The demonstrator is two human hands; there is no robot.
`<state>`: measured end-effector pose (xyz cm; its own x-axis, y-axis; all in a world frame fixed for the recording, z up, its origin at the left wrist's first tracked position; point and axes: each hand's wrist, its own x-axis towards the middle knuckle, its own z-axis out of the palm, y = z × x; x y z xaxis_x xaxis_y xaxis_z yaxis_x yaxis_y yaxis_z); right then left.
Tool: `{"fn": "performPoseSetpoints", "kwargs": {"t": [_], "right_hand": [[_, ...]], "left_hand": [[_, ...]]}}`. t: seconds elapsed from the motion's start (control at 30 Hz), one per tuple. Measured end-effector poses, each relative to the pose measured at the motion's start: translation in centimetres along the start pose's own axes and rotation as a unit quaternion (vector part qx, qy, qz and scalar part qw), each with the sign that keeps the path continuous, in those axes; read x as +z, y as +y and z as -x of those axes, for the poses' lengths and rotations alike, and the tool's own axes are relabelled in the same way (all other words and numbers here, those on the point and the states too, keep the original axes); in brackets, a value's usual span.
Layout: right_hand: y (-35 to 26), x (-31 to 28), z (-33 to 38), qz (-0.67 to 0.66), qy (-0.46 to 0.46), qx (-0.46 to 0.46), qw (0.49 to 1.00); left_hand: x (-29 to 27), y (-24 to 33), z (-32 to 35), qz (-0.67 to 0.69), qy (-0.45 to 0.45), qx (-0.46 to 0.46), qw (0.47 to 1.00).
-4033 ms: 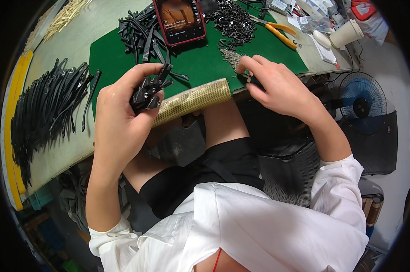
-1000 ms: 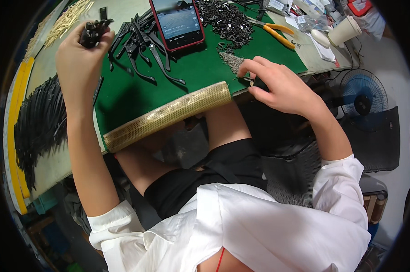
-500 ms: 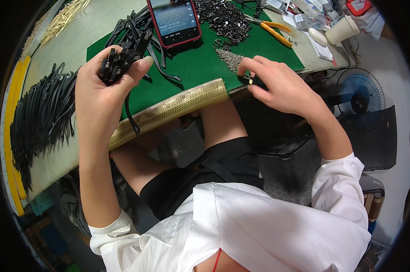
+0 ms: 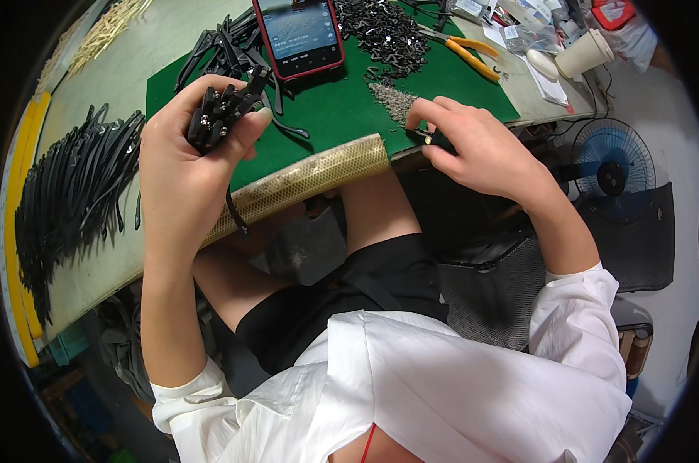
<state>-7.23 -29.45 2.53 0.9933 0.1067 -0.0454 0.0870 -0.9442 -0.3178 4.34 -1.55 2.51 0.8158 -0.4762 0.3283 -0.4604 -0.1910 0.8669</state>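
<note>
My left hand [image 4: 191, 166] is closed round a bundle of black eyeglass temples [image 4: 218, 116], their hinge ends with small shiny metal bits pointing up. One long temple tip hangs below the hand, in front of the rolled mesh edge. At the right of the green mat, my right hand [image 4: 480, 147] pinches a small dark tool with a pale yellow end [image 4: 427, 140]; most of it is hidden by the fingers. Beside those fingertips lies a heap of tiny grey metal pieces [image 4: 393, 100]. More black temples [image 4: 222, 50] lie loose on the mat beyond my left hand.
A large stack of black temples [image 4: 71, 193] covers the table's left side. A red-cased phone [image 4: 301, 38] stands at the back, beside a pile of small black parts [image 4: 384, 38] and orange-handled pliers [image 4: 473, 58]. A gold mesh roll [image 4: 311, 176] edges the mat; a fan [image 4: 612, 166] stands right.
My left hand has shifted slightly right with the bundle of temples and turned it a little, so more hinge ends show. My right hand has stayed almost still.
</note>
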Motion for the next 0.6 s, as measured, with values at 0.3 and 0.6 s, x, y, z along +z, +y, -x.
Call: {"fn": "performPoseSetpoints", "kwargs": {"t": [0.3, 0.6], "right_hand": [[-0.5, -0.1, -1.3, 0.024, -0.018, -0.007, 1.000], [-1.2, -0.1, -1.8, 0.011, 0.010, -0.051, 0.999]], "left_hand": [[-0.1, 0.3, 1.0, -0.035, 0.017, 0.016, 0.999], [0.5, 0.5, 2.5, -0.029, 0.036, 0.046, 0.998]]}}
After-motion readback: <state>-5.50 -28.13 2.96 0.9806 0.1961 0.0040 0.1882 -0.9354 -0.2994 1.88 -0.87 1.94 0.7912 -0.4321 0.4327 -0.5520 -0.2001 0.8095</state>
